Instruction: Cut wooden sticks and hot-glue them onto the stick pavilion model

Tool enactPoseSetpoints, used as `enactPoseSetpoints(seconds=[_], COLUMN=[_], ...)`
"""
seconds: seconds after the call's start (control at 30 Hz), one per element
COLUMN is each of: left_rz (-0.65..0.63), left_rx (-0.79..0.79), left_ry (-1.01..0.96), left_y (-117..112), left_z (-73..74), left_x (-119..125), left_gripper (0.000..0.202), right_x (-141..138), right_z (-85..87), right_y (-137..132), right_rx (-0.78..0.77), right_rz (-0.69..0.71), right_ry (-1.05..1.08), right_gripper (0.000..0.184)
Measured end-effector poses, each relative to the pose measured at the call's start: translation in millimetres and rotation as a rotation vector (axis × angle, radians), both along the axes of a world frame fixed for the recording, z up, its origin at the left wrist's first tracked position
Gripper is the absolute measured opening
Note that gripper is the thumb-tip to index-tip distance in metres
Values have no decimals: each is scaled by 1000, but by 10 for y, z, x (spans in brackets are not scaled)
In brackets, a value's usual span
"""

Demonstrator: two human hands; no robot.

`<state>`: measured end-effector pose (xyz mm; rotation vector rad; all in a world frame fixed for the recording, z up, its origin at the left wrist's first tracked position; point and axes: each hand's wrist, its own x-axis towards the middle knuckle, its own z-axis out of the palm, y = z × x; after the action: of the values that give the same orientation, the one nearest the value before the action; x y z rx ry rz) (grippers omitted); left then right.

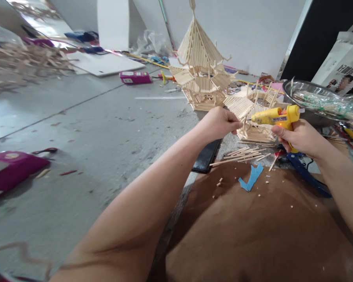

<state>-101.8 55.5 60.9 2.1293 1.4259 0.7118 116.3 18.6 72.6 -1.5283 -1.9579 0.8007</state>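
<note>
My right hand (301, 137) is wrapped round the grip of a yellow hot glue gun (278, 115), whose nozzle points left. My left hand (222, 123) is closed in a pinch, with a short thin wooden stick (244, 124) at its fingertips, close by the nozzle. Just behind both hands stands a small, roofless pavilion model (239, 105) built of wooden sticks, partly hidden by the gun. A taller stick pagoda model (201, 84) with a pointed roof rises behind my left hand. Loose wooden sticks (244, 154) lie in a pile below the hands.
A black phone (206, 156) lies under my left forearm. Blue tape (251, 177) and crumbs lie on brown cloth (253, 235). Blue-handled pliers (308, 176) are below my right hand. A metal bowl (288, 92) holds bagged sticks. Purple boxes (135, 77) and a wood heap lie leftward.
</note>
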Motion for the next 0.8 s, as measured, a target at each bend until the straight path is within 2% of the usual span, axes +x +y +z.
enactPoseSetpoints(seconds=[0.13,0.33,0.67,0.8], left_rz=[10,12,16,36], left_rx=[0,-4,-36,-92], left_ry=[10,14,13,-74], left_y=[-5,-16,-19,-2], left_z=[6,15,-10,-74], left_x=[6,7,43,73], left_gripper=[22,23,24,24], right_x=[13,-12,27,76], right_z=[-9,12,-23,-59], right_y=[3,14,35,-10], right_rx=[-1,-2,-22,-13], right_rz=[-9,-8,-85,-118], right_ry=[-43,6,225,342], right_gripper=[43,43,38,35])
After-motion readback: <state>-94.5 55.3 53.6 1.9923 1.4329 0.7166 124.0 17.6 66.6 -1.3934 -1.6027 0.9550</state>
